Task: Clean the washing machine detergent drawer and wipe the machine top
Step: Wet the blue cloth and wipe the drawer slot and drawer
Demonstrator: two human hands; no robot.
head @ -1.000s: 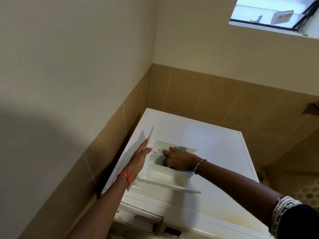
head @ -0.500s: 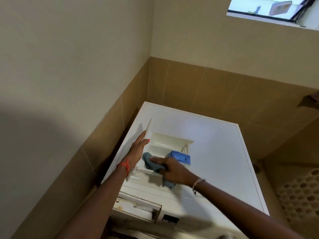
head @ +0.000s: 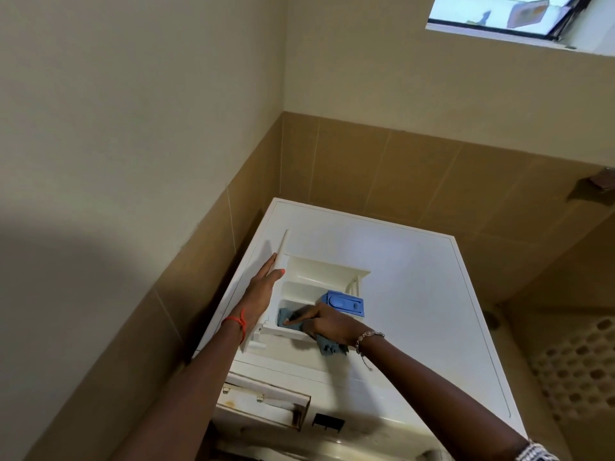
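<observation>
The white detergent drawer (head: pixel 316 271) lies on the washing machine top (head: pixel 416 294), taken out of its slot. A blue insert (head: pixel 344 302) sits in its right side. My left hand (head: pixel 263 291) rests flat against the drawer's left front panel, fingers straight, steadying it. My right hand (head: pixel 324 322) holds a grey-blue cloth (head: pixel 289 316) and presses it into the nearest compartment; a tail of the cloth hangs out under my wrist.
The empty drawer slot (head: pixel 266 405) gapes at the machine's front left, stained at its edges. Tiled walls close in behind and to the left. A perforated basket (head: pixel 579 367) stands to the right, and a window (head: pixel 499 15) is high up.
My right hand has moved the cloth from the far compartments to the nearest one, uncovering the blue insert. My left hand keeps its place on the panel.
</observation>
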